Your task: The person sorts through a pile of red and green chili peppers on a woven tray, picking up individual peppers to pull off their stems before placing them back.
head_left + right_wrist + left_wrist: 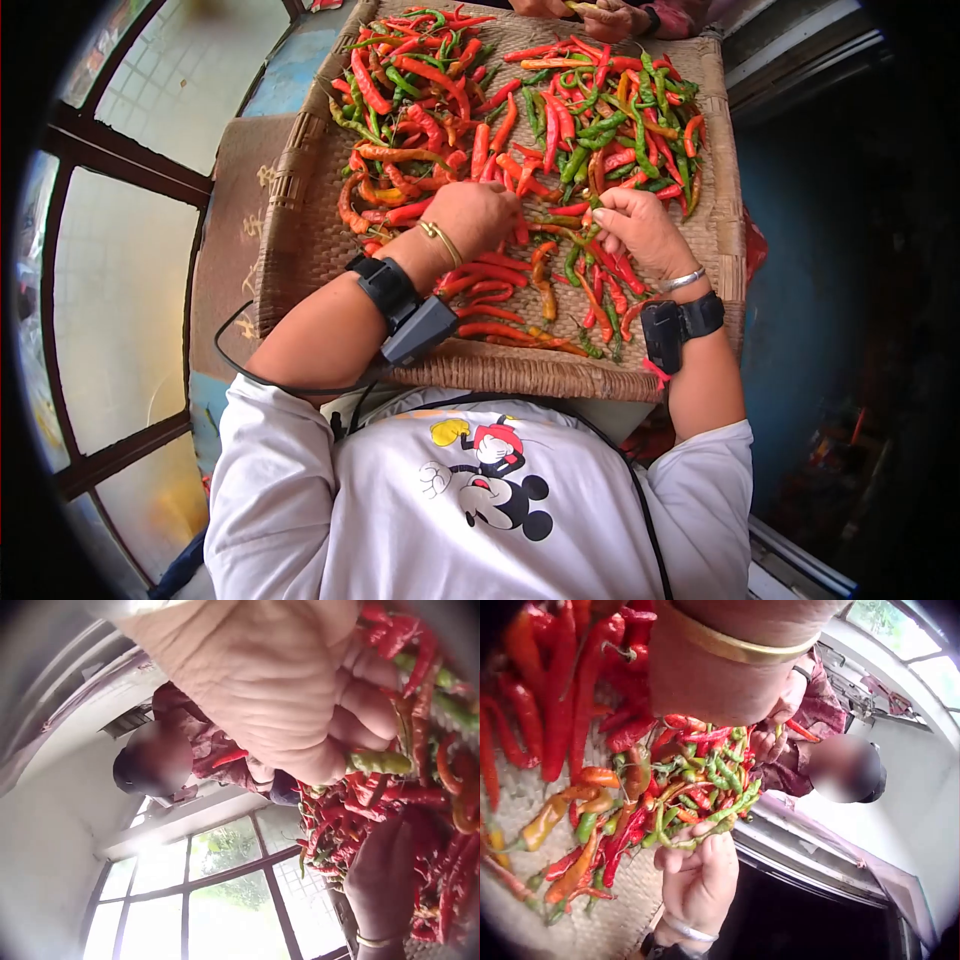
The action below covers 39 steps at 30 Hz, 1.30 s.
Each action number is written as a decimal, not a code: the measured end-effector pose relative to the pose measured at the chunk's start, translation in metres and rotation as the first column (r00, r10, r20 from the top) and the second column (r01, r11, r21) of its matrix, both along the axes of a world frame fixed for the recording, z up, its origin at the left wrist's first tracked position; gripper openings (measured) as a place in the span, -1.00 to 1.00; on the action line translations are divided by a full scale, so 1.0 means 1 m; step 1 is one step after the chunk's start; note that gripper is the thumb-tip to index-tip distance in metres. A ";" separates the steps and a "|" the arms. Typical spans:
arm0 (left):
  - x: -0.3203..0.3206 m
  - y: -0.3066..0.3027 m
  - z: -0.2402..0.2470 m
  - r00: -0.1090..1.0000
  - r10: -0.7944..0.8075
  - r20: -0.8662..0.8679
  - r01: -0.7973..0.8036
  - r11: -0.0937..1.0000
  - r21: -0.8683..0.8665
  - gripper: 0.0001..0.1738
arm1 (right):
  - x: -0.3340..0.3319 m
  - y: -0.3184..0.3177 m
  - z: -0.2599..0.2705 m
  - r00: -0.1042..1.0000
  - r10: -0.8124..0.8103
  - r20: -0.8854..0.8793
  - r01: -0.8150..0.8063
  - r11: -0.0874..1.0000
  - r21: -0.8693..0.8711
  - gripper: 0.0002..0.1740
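Dozens of slender, tapering chillies [551,135], some smooth and glossy, others wrinkled and curled, lie heaped in red, green and orange on a tray [520,375] of coarse woven strips with a thick, bound rim. The 2 forearms reach forward over its near edge. The right hand [640,228] pinches a green chilli [381,763] between thumb and fingertips. The left hand [470,212] lies back upward over red chillies; its fingertips are hidden, so whether they hold anything cannot be told.

The right grip [700,883] pinches a green chilli [686,843] near red chillies [618,851].
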<state>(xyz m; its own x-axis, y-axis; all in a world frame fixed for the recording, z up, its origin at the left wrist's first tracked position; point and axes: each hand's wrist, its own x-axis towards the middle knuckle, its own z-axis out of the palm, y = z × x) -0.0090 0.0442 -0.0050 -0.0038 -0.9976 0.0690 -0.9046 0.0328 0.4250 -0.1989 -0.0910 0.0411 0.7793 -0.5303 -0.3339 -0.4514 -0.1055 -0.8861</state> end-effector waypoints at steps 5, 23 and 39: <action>-0.018 -0.004 -0.015 0.953 -0.302 0.019 0.302 0.949 -0.090 -0.76 | -0.013 -0.024 0.019 0.988 -0.154 0.010 0.151 0.956 -0.253 -0.86; -0.023 -0.013 -0.022 0.940 -0.259 0.223 0.263 0.965 0.011 -0.82 | -0.028 -0.027 0.031 0.936 -0.306 0.174 0.313 0.950 -0.015 -0.87; -0.013 -0.003 -0.009 0.678 -0.008 -0.735 0.156 0.979 0.133 -0.92 | -0.003 0.005 0.013 0.998 -0.029 0.062 0.016 0.979 0.205 -0.84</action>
<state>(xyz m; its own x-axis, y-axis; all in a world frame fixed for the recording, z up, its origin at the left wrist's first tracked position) -0.0218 0.0410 -0.0139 -0.1082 -0.9906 -0.0843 -0.3025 -0.0479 0.9519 -0.2018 -0.0860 0.0539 0.7912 -0.4738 -0.3866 -0.3932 0.0900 -0.9150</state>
